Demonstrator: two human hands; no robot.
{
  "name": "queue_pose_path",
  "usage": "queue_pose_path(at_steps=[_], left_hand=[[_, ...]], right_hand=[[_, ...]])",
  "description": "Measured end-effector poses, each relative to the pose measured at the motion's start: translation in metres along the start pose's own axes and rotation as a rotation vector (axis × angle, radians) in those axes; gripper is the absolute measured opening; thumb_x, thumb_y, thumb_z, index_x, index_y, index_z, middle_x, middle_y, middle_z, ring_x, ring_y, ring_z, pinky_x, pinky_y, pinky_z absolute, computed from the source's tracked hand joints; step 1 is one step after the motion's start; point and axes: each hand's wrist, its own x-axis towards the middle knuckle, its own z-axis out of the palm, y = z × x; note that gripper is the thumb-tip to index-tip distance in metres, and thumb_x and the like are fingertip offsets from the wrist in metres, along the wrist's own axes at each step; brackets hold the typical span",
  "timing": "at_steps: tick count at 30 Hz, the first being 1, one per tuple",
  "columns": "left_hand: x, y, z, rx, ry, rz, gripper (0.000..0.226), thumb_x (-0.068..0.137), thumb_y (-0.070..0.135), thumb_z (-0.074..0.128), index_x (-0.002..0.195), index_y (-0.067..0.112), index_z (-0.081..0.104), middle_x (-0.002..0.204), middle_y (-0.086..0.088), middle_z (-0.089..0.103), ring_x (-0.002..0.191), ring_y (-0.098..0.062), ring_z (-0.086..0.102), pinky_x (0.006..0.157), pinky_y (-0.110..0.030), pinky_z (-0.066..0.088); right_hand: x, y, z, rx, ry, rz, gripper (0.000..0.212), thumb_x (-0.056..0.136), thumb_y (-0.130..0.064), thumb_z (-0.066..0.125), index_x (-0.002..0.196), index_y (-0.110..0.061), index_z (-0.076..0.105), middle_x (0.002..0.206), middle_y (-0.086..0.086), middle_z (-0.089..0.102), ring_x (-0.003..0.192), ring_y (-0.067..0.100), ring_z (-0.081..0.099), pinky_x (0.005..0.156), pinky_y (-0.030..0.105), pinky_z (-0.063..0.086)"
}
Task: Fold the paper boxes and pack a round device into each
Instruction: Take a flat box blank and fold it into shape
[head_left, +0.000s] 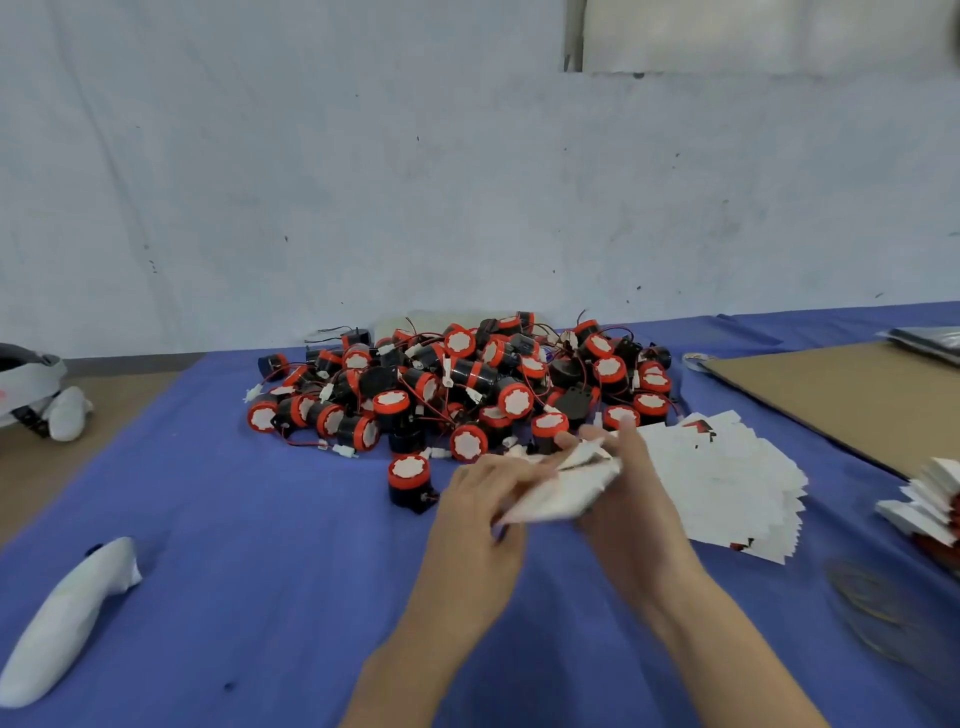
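Note:
Both hands hold one white paper box (563, 486) above the blue cloth, blurred by motion. My left hand (480, 512) grips its near left end. My right hand (631, 493) grips its right side, fingers reaching over the top. A large heap of round black devices with red caps (457, 384) and thin wires lies just beyond the hands. One such device (409, 483) stands alone left of my left hand. A fanned stack of flat white box blanks (727, 483) lies to the right of my right hand.
A brown cardboard sheet (841, 400) lies at the far right, with folded white boxes (930, 504) at the right edge. A white handheld controller (67, 618) lies front left; another white device (36, 389) sits far left. Blue cloth (249, 519) covers the table; rubber bands (878, 608) lie front right.

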Motion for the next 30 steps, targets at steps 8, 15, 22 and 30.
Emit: queue_pose_path(at_steps=[8,15,22,30], left_hand=[[-0.008,-0.046,-0.011,0.713,-0.008,0.244,0.078,0.067,0.005,0.088,0.130,0.038,0.055,0.142,-0.002,0.046,0.137,-0.028,0.033,0.118,-0.055,0.022],[0.011,-0.042,-0.011,-0.184,0.237,-0.531,0.045,0.102,0.039,0.047,0.145,0.048,0.035,0.135,0.032,0.046,0.116,0.016,0.047,0.078,-0.007,0.041],[0.023,-0.046,-0.007,-0.392,0.229,-0.634,0.037,0.099,0.036,0.055,0.130,0.050,0.040,0.112,0.026,0.064,0.086,0.018,0.060,0.056,-0.004,0.045],[0.016,-0.028,-0.005,-0.542,0.007,-0.422,0.076,0.074,0.061,0.068,0.140,0.051,0.032,0.117,0.038,0.060,0.106,0.016,0.058,0.074,-0.004,0.049]], right_hand=[[0.011,0.014,-0.036,-0.182,-0.056,0.001,0.042,0.095,0.007,0.056,0.123,-0.024,0.065,0.112,0.010,0.076,0.105,0.028,0.072,0.088,0.040,0.060],[0.025,0.033,-0.026,-0.349,-0.019,-0.225,0.058,0.097,0.012,0.048,0.132,-0.032,0.059,0.118,-0.002,0.073,0.116,0.018,0.066,0.101,0.038,0.050],[0.028,0.053,0.000,-0.487,-0.117,-0.331,0.068,0.096,-0.001,0.060,0.148,-0.038,0.035,0.125,-0.025,0.064,0.112,-0.011,0.059,0.079,0.007,0.050],[0.019,0.067,0.010,-0.633,-0.183,-0.466,0.081,0.090,-0.014,0.074,0.142,-0.061,0.036,0.144,-0.036,0.042,0.130,-0.013,0.045,0.087,0.005,0.047]])
